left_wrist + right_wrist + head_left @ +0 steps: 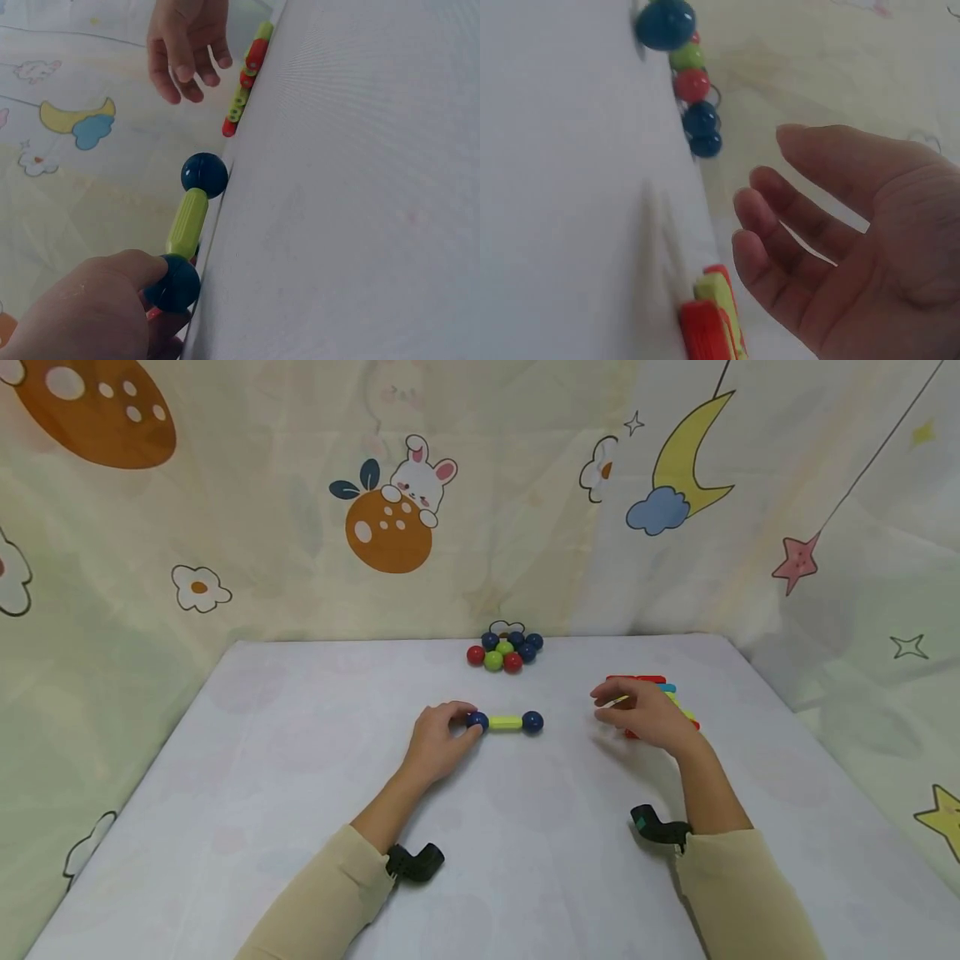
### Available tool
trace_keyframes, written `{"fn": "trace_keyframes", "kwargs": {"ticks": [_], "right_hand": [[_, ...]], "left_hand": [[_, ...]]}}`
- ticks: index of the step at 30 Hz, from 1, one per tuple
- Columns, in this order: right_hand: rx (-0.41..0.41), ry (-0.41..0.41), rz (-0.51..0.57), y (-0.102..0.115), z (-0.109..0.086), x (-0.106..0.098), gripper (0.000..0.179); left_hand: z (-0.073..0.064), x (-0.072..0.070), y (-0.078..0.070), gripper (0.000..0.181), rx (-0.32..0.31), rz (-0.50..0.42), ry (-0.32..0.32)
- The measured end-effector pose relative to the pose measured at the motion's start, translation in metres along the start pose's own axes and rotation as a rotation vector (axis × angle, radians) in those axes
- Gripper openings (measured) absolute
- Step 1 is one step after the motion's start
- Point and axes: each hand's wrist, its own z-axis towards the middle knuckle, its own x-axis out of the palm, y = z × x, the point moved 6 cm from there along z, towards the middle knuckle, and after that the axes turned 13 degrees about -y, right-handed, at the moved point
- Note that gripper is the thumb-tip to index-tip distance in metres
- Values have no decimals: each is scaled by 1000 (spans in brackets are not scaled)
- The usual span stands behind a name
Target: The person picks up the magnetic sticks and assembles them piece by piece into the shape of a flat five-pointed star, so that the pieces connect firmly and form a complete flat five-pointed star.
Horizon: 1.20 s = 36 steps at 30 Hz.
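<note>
Rod [506,723] is ridged, yellow-green, joining two glossy blue balls [532,722].

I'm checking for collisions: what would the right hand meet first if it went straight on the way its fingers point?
Probably the blue ball at the free end of the green stick; the right hand looks raised, so it might pass above.

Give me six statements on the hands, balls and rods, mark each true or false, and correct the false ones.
1. The left hand pinches a dark blue ball. True.
2. The rod attached to that ball is red. False: it is yellow-green.
3. A second dark blue ball sits at its other end. True.
4. The right hand is empty. True.
5. The rod pile lies beside the left hand. False: it lies by the right hand.
6. The ball cluster is all red. False: it mixes red, green and dark blue.
</note>
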Motion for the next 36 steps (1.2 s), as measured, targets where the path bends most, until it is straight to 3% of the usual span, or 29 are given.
{"fn": "trace_keyframes", "kwargs": {"ticks": [17,24,36], "right_hand": [[67,29,-237,-35,-13,-44,36],[142,78,-260,-41,-13,-38,33],[83,111,-396,-39,-10,-20,30]], "left_hand": [[-1,-1,0,32,-2,5,0],[-2,-1,0,32,-1,-1,0],[-2,0,0,32,-20,3,2]]}}
